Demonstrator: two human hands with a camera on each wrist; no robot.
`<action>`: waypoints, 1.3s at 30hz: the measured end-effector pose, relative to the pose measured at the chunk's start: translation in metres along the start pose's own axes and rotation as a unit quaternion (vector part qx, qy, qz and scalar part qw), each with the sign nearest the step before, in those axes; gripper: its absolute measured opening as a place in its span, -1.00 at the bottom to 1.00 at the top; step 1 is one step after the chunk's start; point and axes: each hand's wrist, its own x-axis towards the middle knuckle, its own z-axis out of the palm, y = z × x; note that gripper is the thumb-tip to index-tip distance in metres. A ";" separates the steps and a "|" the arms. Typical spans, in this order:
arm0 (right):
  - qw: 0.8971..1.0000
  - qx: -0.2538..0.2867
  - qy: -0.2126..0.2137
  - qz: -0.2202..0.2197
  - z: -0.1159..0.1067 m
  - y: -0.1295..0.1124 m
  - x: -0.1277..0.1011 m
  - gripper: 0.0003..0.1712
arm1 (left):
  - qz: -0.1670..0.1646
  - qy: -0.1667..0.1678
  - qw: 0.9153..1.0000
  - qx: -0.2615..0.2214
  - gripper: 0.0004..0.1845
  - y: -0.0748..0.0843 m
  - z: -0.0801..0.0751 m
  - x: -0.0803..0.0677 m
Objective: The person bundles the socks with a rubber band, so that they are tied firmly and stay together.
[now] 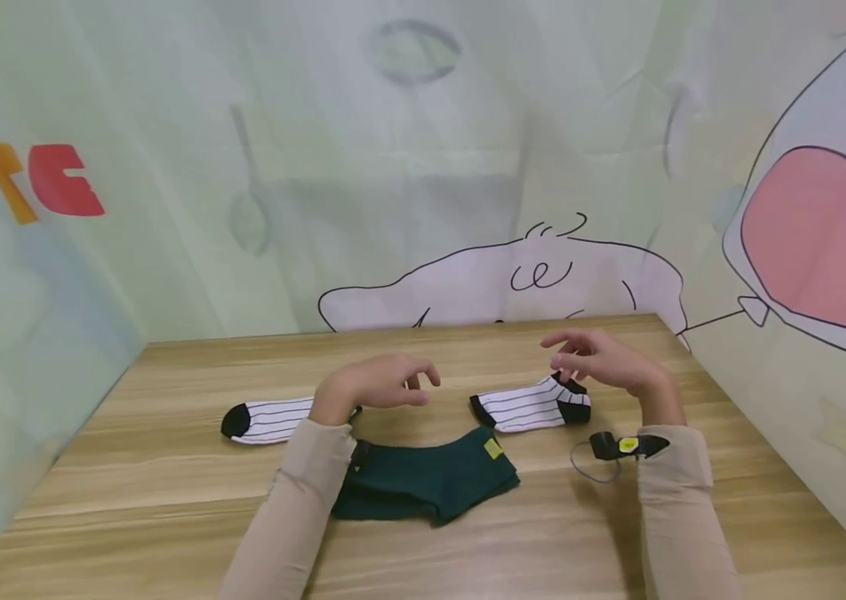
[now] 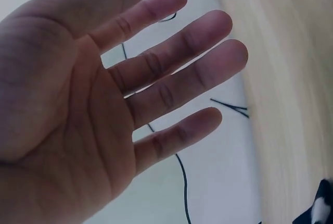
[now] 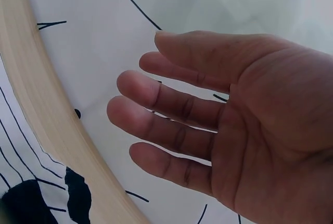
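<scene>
My left hand (image 1: 381, 382) is raised over the table, its fingers spread and relaxed with nothing in them. Behind its wrist lies a white sock with dark stripes and a black toe (image 1: 272, 420), partly hidden by the forearm. A dark green garment that looks like a folded pair of socks, with a small yellow label (image 1: 423, 475), lies nearer, beside the left wrist. My right hand (image 1: 603, 360) hovers by a second striped sock (image 1: 528, 406), overlapping its black cuff in the head view. In the right wrist view, the right fingers (image 3: 171, 140) are loosely bent and hold nothing.
The wooden table (image 1: 167, 475) ends at a printed curtain (image 1: 392, 167) at the back and sides. Each wrist wears a small black camera; the right one (image 1: 604, 446) trails a thin grey cable loop (image 1: 595, 477).
</scene>
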 end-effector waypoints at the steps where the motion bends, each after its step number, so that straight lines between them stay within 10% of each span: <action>1: 1.000 -0.003 0.003 0.000 0.000 0.002 0.000 -0.57 | -0.002 -0.005 1.000 0.003 -0.72 0.002 0.002 0.001; 16: 0.999 -0.031 0.034 0.007 -0.004 0.012 0.003 -0.62 | -0.017 -0.033 0.999 0.012 -0.55 0.008 0.014 0.016; 27: 0.998 -0.047 0.039 0.026 -0.005 0.020 0.002 -0.56 | 0.066 -0.030 0.997 0.001 -0.54 0.002 0.025 0.026; 39: 0.992 -0.107 0.048 0.035 -0.008 0.038 -0.001 -0.62 | 0.057 -0.047 0.997 0.005 -0.45 0.013 0.037 0.035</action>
